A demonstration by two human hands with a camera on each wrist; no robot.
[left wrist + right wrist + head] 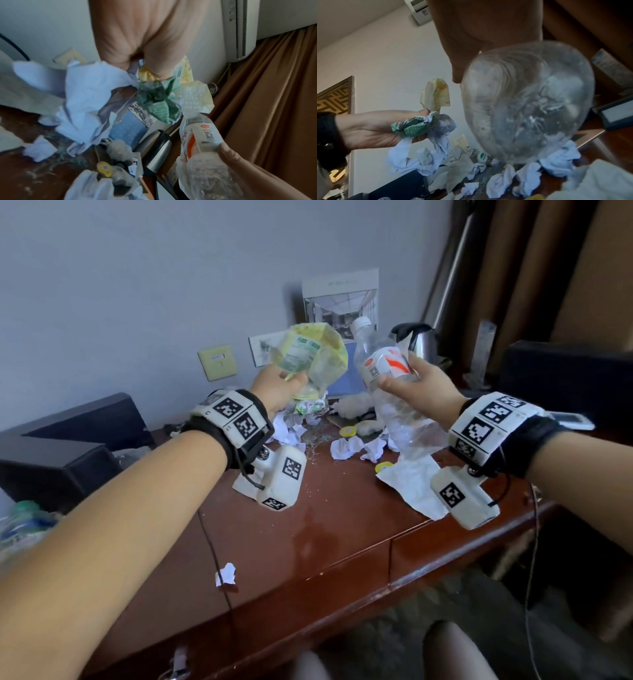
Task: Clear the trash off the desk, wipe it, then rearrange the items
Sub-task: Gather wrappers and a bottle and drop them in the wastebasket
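Crumpled wrapper [310,356], clear bottle [383,368] held aloft.

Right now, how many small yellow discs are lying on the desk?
2: one yellow disc behind the crumpled papers, another at the flat white sheet's left edge. More may hide under the papers.

Can't make out the print on the yellow-green wrapper [310,350], way too blurry. Left hand [279,386] fingers buried behind it. Bottle [385,364] label text unreadable too. Kettle [419,342] half hidden behind the bottle. Far poster [342,296] text too small.
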